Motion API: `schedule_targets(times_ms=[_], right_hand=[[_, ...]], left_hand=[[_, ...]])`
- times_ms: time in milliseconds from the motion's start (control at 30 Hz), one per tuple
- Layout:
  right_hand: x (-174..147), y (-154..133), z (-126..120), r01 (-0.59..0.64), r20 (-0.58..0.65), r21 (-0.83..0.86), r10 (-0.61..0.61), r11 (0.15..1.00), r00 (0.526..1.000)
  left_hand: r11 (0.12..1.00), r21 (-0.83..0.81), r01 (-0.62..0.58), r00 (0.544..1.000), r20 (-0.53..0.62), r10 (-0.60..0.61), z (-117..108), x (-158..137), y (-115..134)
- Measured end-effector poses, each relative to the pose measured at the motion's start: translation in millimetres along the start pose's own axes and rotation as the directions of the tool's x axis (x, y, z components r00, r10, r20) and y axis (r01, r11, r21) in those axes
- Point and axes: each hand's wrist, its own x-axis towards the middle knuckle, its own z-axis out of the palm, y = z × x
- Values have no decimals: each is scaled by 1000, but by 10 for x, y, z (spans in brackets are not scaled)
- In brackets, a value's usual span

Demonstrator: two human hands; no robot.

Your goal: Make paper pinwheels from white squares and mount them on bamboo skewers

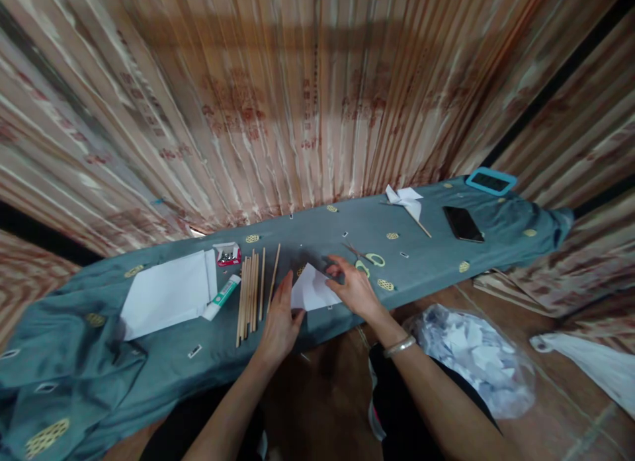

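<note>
A small sheet of white paper (312, 290) with a crease lies at the near edge of the cloth-covered table, between my two hands. My left hand (278, 322) grips its left side, the fingers straight and together and the thumb by the lower corner. At the right edge of the paper is my right hand (354, 289), its fingers bent and spread, with a gap between thumb and fingertips. Scissors with green handles (374, 258) rest just beyond my right hand. Several thin wooden sticks (251, 289) lie left of my left hand.
Leftward are a glue tube (223, 295), a small box of metal pins (228, 254) and a paper stack (166, 294). A paper pinwheel on a stick (407, 200), a dark phone (464, 223) and a blue-framed device (491, 181) lie rightward. A bag of paper pieces (471, 355) sits on the floor.
</note>
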Motion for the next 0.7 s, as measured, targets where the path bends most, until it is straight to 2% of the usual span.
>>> schedule_targets(times_ms=[133, 267, 367, 467, 533, 633, 700], right_hand=[[3, 25, -37, 73, 6, 64, -74, 995, 997], [-85, 39, -49, 158, 36, 103, -163, 982, 986], [-209, 100, -58, 225, 57, 27, -227, 974, 972], [-277, 244, -115, 243, 88, -67, -237, 968, 967], [-253, 365, -196, 205, 40, -180, -202, 962, 979], [-144, 531, -343, 16, -78, -441, -56, 897, 995], [-65, 615, -418, -56, -109, -502, 2, 863, 994]], left_hand=[[999, -53, 7, 1000, -20, -8, -82, 91, 48], [998, 45, -50, 998, -36, 52, -211, 182, 62], [987, 96, -131, 991, 27, 129, -233, 191, 42], [980, 110, -169, 979, 132, 154, -204, 142, 30], [978, 108, -180, 966, 205, 155, -192, 94, 37], [981, 104, -165, 952, 278, 130, -205, 21, 66], [986, 95, -135, 950, 295, 102, -225, -24, 93]])
